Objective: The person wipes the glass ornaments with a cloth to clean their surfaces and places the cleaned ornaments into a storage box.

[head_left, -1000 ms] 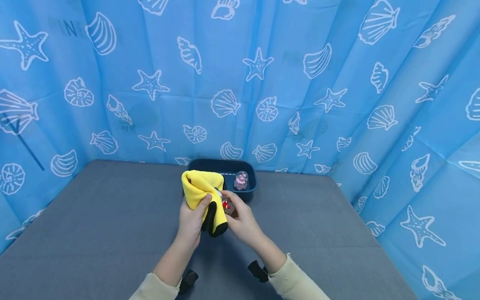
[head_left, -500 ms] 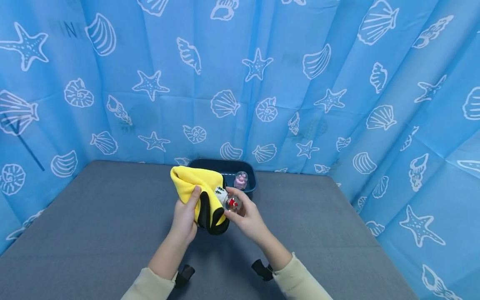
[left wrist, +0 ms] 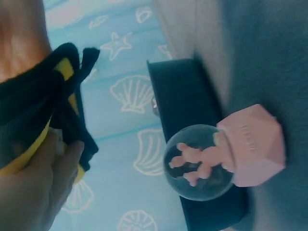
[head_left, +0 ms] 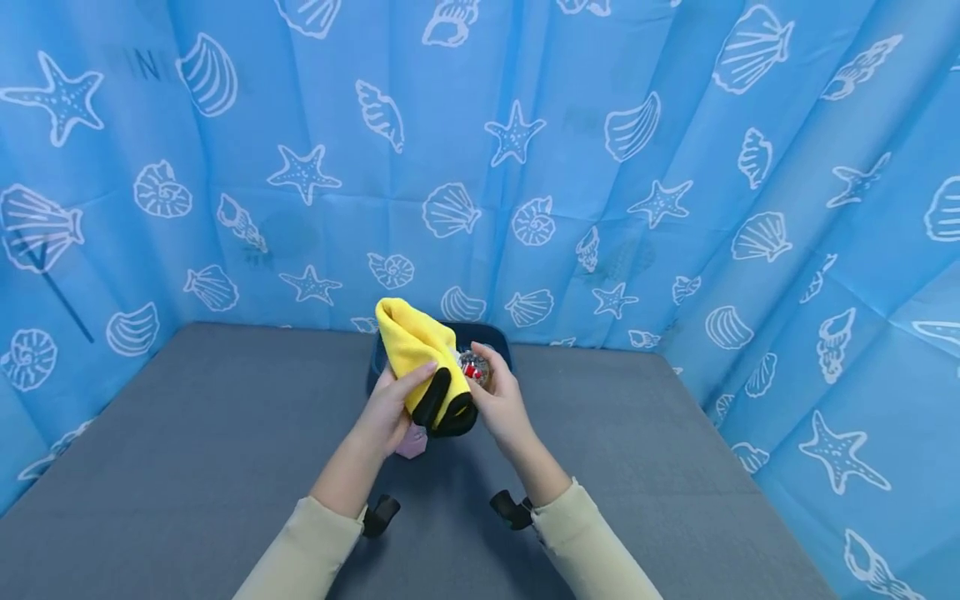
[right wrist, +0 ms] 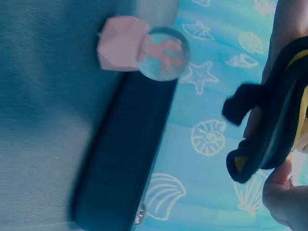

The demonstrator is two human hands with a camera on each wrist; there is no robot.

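A yellow cloth with black edging is bunched in my left hand, whose thumb lies across it. My right hand holds a snow globe with a red figure inside, its base tucked into the cloth. In the left wrist view, cloth and fingers hide most of that globe. A second snow globe with a faceted pink base and pink figure stands on the table below my hands. Only its base shows in the head view, under the cloth.
Behind the pink-based globe sits a dark blue tray on the grey table. The top of another globe peeks over its rim. Black straps hang at both wrists. A blue shell-print curtain encloses the table.
Both hands have moved up and forward with the cloth and globe, now covering part of the tray. The globe inside the tray is hidden in the head view, while the pink base has come into sight.
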